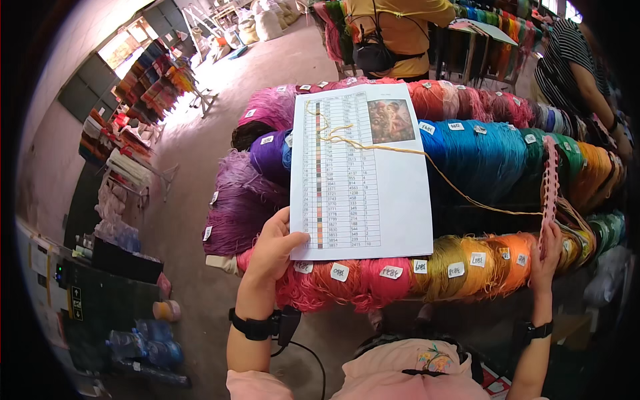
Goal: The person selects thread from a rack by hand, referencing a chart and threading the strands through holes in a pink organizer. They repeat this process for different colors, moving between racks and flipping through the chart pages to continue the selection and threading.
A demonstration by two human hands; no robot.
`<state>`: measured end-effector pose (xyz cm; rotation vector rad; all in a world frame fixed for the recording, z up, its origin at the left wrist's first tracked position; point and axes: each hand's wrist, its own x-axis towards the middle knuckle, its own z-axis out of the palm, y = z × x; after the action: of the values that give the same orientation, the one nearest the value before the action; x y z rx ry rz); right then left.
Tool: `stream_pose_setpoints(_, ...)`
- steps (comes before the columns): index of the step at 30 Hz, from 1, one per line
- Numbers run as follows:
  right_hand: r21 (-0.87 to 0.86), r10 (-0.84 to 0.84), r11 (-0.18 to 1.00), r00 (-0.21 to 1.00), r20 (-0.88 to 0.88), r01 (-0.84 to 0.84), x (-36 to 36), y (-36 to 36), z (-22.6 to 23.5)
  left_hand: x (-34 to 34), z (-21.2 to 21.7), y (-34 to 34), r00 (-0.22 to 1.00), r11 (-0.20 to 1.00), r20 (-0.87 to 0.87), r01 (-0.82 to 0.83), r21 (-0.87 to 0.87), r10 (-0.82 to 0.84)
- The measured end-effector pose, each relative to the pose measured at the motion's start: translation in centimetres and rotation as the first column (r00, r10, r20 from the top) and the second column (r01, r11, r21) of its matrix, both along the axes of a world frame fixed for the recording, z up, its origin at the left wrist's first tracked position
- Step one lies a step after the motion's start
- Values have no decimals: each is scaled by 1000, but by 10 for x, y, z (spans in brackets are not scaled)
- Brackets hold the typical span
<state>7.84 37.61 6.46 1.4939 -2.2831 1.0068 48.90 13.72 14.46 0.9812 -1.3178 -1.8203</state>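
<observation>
Head view, looking down: we see the left hand (273, 250) at lower centre-left of the frame, closed on the lower left corner of a white printed sheet (363, 173), thumb on top of the paper. The sheet carries a table with a column of colour swatches and a small picture in its upper right corner; it lies across the centre of the frame over rows of yarn skeins (480, 160).

The right hand (547, 250) is at right of centre, fingers pressed flat against the orange skeins (507, 263) in the bottom row; we cannot tell whether it grips anything. A pink perforated strip (549, 183) runs up from just above this hand. A thin yellow thread (427, 163) crosses from the upper part of the sheet toward the right, ending near the strip.

Skeins run purple at left, blue and teal in the middle, red, pink, yellow and orange along the bottom, each with a small white tag (391, 272).

Both wrists wear black bands. A person in a yellow top (400, 30) stands at top centre; another in a striped top (567, 63) at upper right.
</observation>
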Motion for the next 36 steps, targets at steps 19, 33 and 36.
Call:
stream_pose_setpoints(19, -19, 6, 1000, 999, 39, -6, 1, -1, 1, -10, 3, 7, 995, 997, 95, 42, -61, -36)
stream_pose_setpoints(33, -59, 21, 998, 999, 32, -19, 2, -4, 2, -9, 8, 13, 990, 991, 125, -42, -131, 59)
stream_pose_setpoints(36, -57, 29, 998, 1000, 4, -29, 2, -4, 3, -3, 10, 18, 990, 992, 122, -52, -116, 67)
